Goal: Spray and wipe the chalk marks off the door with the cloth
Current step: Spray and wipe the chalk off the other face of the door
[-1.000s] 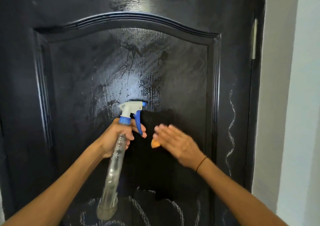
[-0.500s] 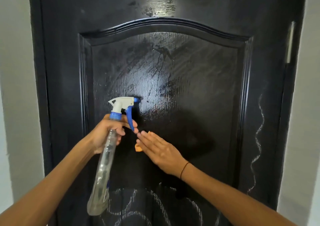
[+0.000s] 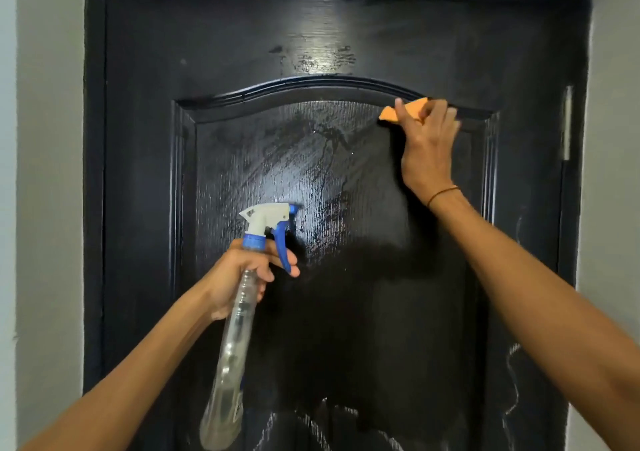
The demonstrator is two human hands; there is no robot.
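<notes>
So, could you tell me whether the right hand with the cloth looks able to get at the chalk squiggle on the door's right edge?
Probably yes. The right hand holds the cloth at the panel's arch, and nothing lies between it and the chalk squiggle lower right.

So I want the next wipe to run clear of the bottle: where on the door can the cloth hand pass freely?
Free: the wet panel between the arched moulding and the spray bottle, leftward from the right hand with the cloth. Crowded: lower left, where the left hand holds the bottle before the door.
</notes>
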